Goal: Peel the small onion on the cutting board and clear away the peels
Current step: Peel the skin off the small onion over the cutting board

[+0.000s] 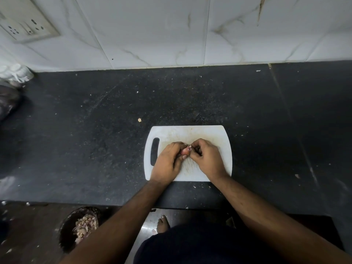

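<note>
Peeling step underway: left hand [167, 161] holds small onion [185, 151] just above cutting board [190, 133], w/ right hand [206, 156] grip pinching skin at its tip. Next, probably: strip skin, drop peels off board.

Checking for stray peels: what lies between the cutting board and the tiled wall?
In the head view, only dark countertop with small pale specks lies between the cutting board and the wall.
</note>
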Action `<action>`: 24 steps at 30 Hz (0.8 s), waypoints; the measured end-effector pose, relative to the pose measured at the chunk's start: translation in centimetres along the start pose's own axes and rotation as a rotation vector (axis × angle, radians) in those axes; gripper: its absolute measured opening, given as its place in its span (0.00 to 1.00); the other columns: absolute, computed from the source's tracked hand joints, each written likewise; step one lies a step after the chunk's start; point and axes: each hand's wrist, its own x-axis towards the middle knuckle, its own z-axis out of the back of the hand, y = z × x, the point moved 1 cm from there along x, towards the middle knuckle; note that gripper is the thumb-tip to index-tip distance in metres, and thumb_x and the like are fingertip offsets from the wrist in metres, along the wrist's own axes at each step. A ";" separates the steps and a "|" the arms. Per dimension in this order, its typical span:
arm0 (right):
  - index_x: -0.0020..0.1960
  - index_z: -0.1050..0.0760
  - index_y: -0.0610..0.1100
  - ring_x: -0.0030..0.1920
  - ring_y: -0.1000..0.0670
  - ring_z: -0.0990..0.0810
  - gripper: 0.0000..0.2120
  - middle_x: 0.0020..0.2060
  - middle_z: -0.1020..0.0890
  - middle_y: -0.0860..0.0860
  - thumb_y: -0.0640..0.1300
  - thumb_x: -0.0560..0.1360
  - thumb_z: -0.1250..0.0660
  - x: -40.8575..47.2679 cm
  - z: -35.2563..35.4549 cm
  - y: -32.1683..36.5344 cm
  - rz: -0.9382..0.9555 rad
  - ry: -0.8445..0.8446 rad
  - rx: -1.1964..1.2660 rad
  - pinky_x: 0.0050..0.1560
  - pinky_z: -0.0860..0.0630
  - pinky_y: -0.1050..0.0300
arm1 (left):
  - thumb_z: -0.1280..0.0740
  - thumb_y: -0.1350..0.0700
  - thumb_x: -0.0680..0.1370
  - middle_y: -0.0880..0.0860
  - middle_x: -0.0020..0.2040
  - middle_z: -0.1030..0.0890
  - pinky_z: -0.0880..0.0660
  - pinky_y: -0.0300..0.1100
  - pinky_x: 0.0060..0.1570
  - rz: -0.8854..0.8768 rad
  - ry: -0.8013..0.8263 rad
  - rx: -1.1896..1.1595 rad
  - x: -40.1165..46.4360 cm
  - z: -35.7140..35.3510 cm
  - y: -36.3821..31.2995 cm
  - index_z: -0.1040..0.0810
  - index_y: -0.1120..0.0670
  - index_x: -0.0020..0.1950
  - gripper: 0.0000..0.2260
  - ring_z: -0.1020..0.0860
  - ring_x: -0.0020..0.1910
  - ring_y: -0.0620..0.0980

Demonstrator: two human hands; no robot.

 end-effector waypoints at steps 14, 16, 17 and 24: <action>0.59 0.19 0.44 0.47 0.52 0.17 0.10 0.49 0.17 0.53 0.37 0.79 0.30 0.4 0.1 -0.6 0.001 -0.076 0.067 0.51 0.17 0.53 | 0.32 0.56 0.83 0.46 0.61 0.17 0.25 0.36 0.63 0.144 -0.012 -0.175 -0.9 0.2 -0.5 0.24 0.55 0.65 0.11 0.19 0.61 0.41; 0.63 0.19 0.44 0.52 0.53 0.18 0.13 0.53 0.18 0.53 0.37 0.79 0.32 0.4 0.2 -0.4 0.019 -0.095 0.065 0.55 0.19 0.54 | 0.32 0.58 0.81 0.47 0.62 0.19 0.26 0.38 0.66 0.144 0.033 -0.172 -0.9 0.3 -0.3 0.26 0.55 0.66 0.14 0.21 0.63 0.42; 0.62 0.19 0.44 0.54 0.53 0.18 0.13 0.54 0.18 0.53 0.36 0.80 0.33 0.3 0.3 -0.4 0.030 -0.099 0.059 0.56 0.19 0.54 | 0.31 0.58 0.80 0.47 0.62 0.19 0.26 0.39 0.66 0.144 0.050 -0.161 -0.9 0.3 -0.2 0.26 0.54 0.66 0.15 0.22 0.63 0.43; 0.60 0.19 0.48 0.54 0.55 0.18 0.11 0.52 0.18 0.57 0.49 0.81 0.34 0.1 0.2 -0.1 0.125 0.034 0.052 0.53 0.19 0.54 | 0.27 0.56 0.79 0.48 0.56 0.24 0.30 0.34 0.57 0.121 -0.031 -0.089 -0.8 0.0 0.2 0.26 0.54 0.59 0.12 0.26 0.57 0.44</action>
